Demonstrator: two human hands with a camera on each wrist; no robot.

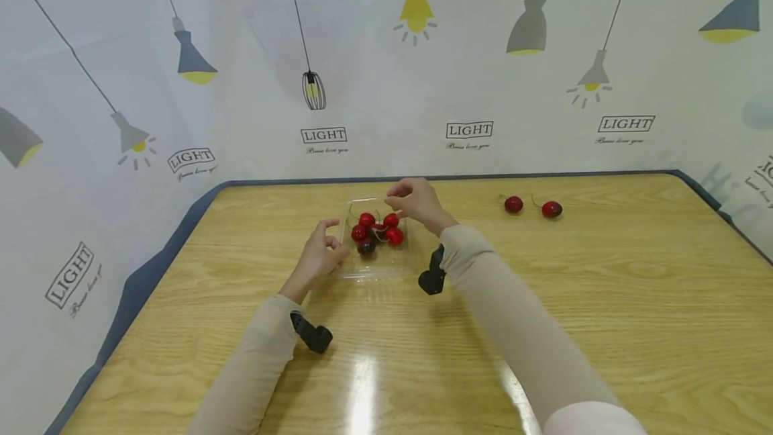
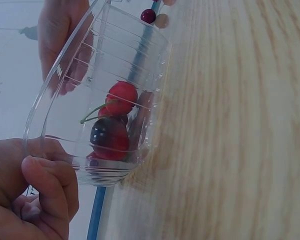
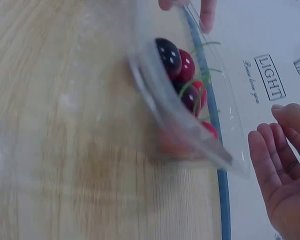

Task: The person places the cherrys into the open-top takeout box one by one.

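A clear plastic box [image 1: 377, 268] stands on the table, with several red and dark cherries [image 1: 394, 236] inside, some with green stems. My left hand [image 1: 319, 252] is at the box's left side. In the left wrist view, its curled fingers [image 2: 50, 187] hold the box's rim. Near the far right corner is my right hand [image 1: 419, 203], bent over the rim. The right wrist view shows its thumb and fingers [image 3: 270, 155] loosely bent, with a gap between them and nothing held. The near edge of the plastic [image 3: 175, 132] is blurred there.
Two more cherries, one dark red [image 1: 513, 205] and one red and dark [image 1: 551, 209], lie on the wooden table [image 1: 604, 301] to the right, near the back edge. Behind the table hangs a white cloth [image 1: 386, 86] printed with lamps. Each wrist wears a black camera mount [image 1: 432, 274].
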